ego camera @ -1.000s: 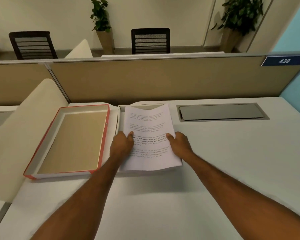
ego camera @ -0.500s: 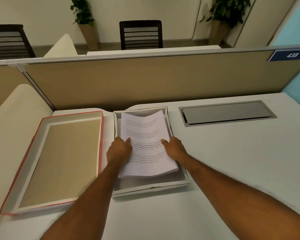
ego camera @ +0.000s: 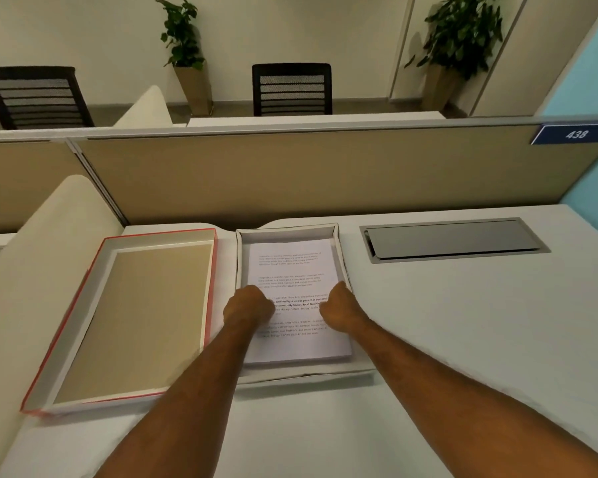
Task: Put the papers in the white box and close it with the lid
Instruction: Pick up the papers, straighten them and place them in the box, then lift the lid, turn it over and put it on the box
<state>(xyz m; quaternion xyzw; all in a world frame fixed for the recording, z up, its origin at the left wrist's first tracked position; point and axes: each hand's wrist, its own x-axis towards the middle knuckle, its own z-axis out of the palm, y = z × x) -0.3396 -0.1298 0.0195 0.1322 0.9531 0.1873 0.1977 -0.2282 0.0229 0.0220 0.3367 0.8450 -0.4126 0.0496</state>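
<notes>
The white box (ego camera: 287, 230) lies open on the desk, straight ahead. A stack of printed papers (ego camera: 292, 267) rests flat inside it, its near end close to the box's front wall. My left hand (ego camera: 247, 307) is curled at the stack's left edge and my right hand (ego camera: 340, 310) at its right edge, fingers tucked down beside the sheets. The lid (ego camera: 159, 240), red outside with a tan inside, lies upside down just left of the box.
A grey cable hatch (ego camera: 453, 240) is set into the white desk (ego camera: 463, 339) to the right of the box. A beige partition (ego camera: 325, 174) runs along the back. A cream curved divider (ego camera: 42, 253) borders the left side.
Both hands have lowered the papers from above the box down into it; the stack, bowed before, now lies flat.
</notes>
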